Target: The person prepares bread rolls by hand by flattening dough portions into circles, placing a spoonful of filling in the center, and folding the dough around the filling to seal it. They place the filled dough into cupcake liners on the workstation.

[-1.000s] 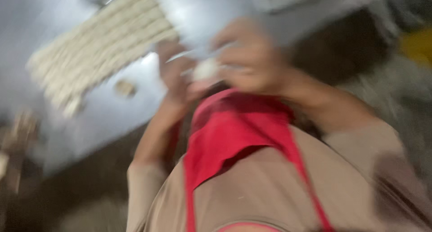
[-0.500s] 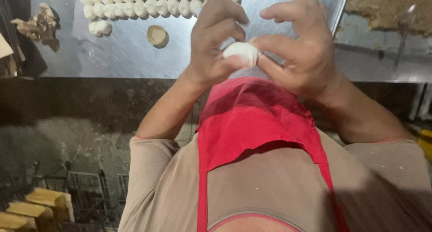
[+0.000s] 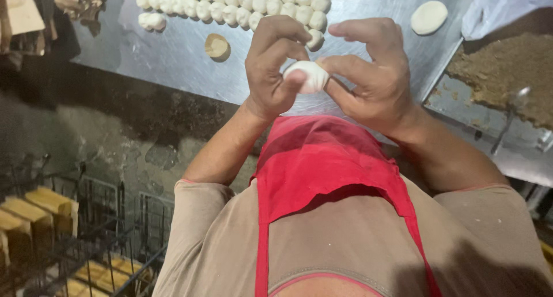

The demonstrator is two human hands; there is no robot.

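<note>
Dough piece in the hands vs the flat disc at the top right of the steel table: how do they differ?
The dough ball is held above the table, pinched between the left hand and right hand; the flat dough disc lies alone on the steel table, untouched. The dough ball looks rounded and lumpy with folds; the flat dough disc is a smooth, flattened oval. Both are pale white dough.
</note>
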